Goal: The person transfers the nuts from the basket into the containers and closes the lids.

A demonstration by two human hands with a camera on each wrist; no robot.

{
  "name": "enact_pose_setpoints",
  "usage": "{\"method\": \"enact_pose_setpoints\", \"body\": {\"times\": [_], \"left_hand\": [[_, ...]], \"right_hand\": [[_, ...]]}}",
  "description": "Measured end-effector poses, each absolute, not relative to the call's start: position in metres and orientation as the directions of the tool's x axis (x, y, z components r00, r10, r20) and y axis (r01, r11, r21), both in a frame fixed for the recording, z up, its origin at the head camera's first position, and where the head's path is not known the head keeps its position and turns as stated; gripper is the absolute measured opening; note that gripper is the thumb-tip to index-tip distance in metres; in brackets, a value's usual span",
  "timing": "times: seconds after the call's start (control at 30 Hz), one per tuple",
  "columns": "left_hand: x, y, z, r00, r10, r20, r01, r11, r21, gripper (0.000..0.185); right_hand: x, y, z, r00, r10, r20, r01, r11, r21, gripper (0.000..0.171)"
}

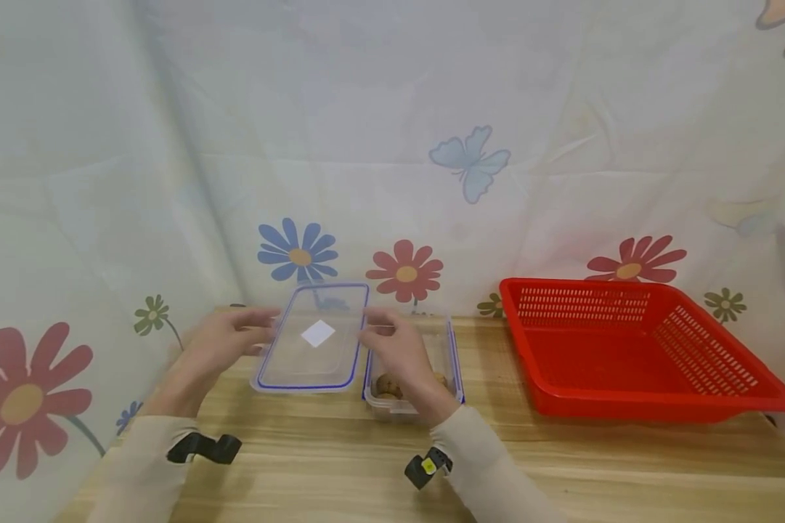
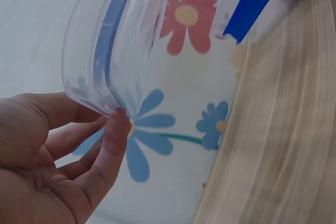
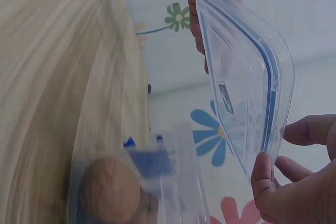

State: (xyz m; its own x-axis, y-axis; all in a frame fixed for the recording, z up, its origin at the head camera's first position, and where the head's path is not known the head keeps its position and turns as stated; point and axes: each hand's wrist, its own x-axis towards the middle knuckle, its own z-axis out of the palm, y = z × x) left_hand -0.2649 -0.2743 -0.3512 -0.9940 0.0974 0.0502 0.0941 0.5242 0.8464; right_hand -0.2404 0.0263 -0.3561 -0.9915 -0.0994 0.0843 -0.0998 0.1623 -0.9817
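Head view: both hands (image 1: 229,341) (image 1: 392,345) pinch clear lid (image 1: 314,338); box (image 1: 413,396) holds walnuts (image 1: 388,384).

Clear plastic rectangular lid (image 1: 314,341), blue seal line, white square label. Red perforated plastic basket (image 1: 634,349) on pale wood-grain table (image 1: 340,472). White backdrop cloth (image 1: 366,145) printed with red and blue flowers, pale blue butterfly.

- red basket (image 1: 640,349), on the right of the wooden table (image 1: 340,472)
- flowered cloth (image 1: 392,145) hanging behind, far side
- dark clip (image 1: 204,447), perhaps a strap, near left
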Motion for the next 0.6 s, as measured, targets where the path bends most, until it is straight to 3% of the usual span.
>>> {"method": "enact_pose_setpoints", "body": {"times": [0.3,0.6], "left_hand": [[-0.267,-0.233,-0.352,-0.986,0.099,0.134,0.163,0.393,0.905,0.046],[-0.267,-0.197,-0.354,-0.989,0.085,0.124,0.146,0.329,0.933,0.047]], "right_hand": [[-0.242,0.061,-0.356,-0.988,-0.065,0.137,-0.147,0.192,-0.970,0.040],[-0.241,0.089,-0.355,-0.992,-0.030,0.119,-0.122,0.160,-0.979,0.037]]}}
